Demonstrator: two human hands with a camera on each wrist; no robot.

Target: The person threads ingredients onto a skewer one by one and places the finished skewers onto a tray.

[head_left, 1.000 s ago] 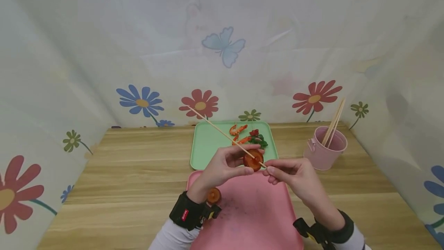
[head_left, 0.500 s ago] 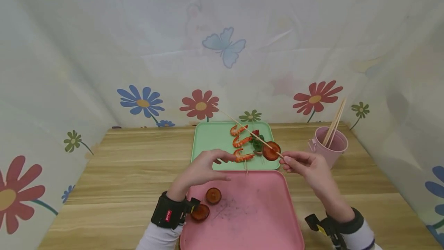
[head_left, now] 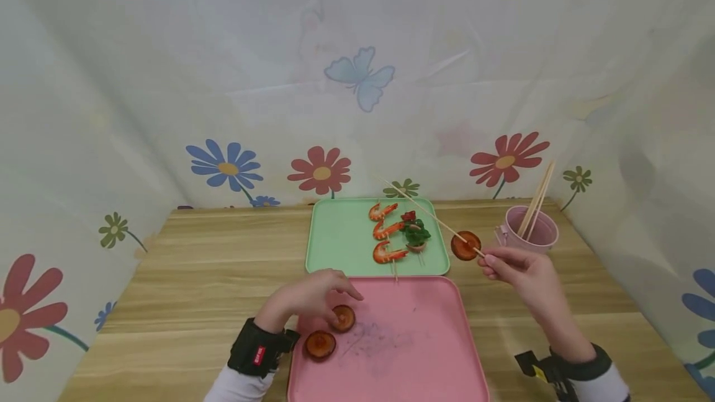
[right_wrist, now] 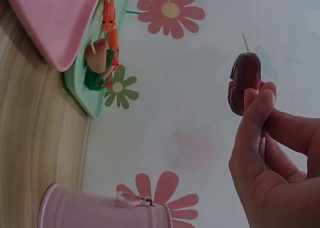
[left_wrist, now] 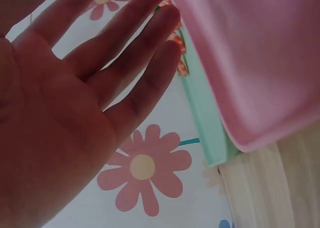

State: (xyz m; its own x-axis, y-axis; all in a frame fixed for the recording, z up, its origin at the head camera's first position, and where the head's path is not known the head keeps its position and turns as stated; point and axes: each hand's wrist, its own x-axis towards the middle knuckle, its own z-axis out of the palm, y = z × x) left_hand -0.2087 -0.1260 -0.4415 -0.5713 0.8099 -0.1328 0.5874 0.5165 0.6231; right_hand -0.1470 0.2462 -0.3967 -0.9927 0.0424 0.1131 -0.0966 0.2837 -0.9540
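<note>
My right hand [head_left: 527,272] pinches the lower end of a bamboo skewer [head_left: 447,226] between thumb and fingers. One round brown piece [head_left: 465,245], resembling a mushroom cap, is threaded near that end. In the right wrist view the brown piece [right_wrist: 245,83] sits just above my fingertips. My left hand [head_left: 313,295] hovers low over the left side of the pink tray [head_left: 413,352], fingers extended and palm bare in the left wrist view. Beneath its thumb lies a similar brown piece [head_left: 343,318]; another brown piece [head_left: 320,345] lies nearer me. Whether the thumb touches is unclear.
Behind the pink tray, a green tray [head_left: 337,234] bears a shrimp skewer [head_left: 389,253] and a skewer with green and red pieces [head_left: 416,233]. A pink bucket [head_left: 527,228] with several sticks [head_left: 537,200] stands at right. Floral cloth surrounds the wooden table [head_left: 234,247].
My left hand has let go of the threaded brown piece and moved down-left to the loose pieces in the pink tray. My right hand has carried the skewer to the right.
</note>
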